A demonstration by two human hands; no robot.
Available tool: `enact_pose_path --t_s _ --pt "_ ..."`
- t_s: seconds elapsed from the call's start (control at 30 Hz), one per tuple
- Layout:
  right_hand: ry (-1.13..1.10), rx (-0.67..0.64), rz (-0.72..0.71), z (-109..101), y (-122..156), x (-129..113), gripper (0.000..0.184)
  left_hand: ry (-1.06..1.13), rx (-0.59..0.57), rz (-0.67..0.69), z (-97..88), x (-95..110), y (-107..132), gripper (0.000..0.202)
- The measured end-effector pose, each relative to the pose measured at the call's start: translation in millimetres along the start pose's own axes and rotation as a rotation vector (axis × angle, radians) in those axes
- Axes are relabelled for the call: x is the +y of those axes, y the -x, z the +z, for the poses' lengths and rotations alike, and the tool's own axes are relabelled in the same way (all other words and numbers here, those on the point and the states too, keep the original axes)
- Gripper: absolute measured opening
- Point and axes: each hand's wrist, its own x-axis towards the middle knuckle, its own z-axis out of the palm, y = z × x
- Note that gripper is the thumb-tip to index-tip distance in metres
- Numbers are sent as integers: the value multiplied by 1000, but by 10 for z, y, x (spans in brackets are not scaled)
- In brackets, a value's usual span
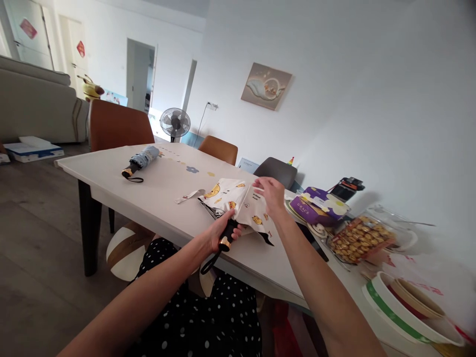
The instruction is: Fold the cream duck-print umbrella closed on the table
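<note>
My left hand (223,230) is wrapped round the black and gold handle of a folding umbrella (227,191). The umbrella's white canopy, printed with yellow cartoon figures, lies loosely folded over the table, its dark underside showing at the edges. A black wrist loop hangs from the handle, and a pale strap stretches out to the canopy's left. At the canopy's upper right is my right hand (270,196), its fingers extended and slightly apart by the fabric; whether they touch it is unclear. Farther left on the table lies a rolled blue umbrella (143,157) with a black and gold handle.
Right of the umbrella, the white table (156,198) holds a purple box (314,210), a dark phone (312,240), a clear container of nuts (360,240) and stacked bowls (412,305). Chairs (121,124) stand along its far side, with a fan (175,122) behind.
</note>
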Motion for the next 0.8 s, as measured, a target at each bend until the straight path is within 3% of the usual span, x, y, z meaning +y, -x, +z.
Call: enact_pose_path --t_s 0.17,0.33,0.57,0.8 --pt "45 221 175 -522 132 537 9 94 24 13 -22 14 -19 32" --pt "61 252 283 -655 344 911 11 114 38 22 -23 23 -11 31" --pt "68 187 386 -647 394 879 25 141 25 8 -16 24 13 33" --pt "-80 57 506 -591 424 818 29 155 22 16 -10 23 21 33"
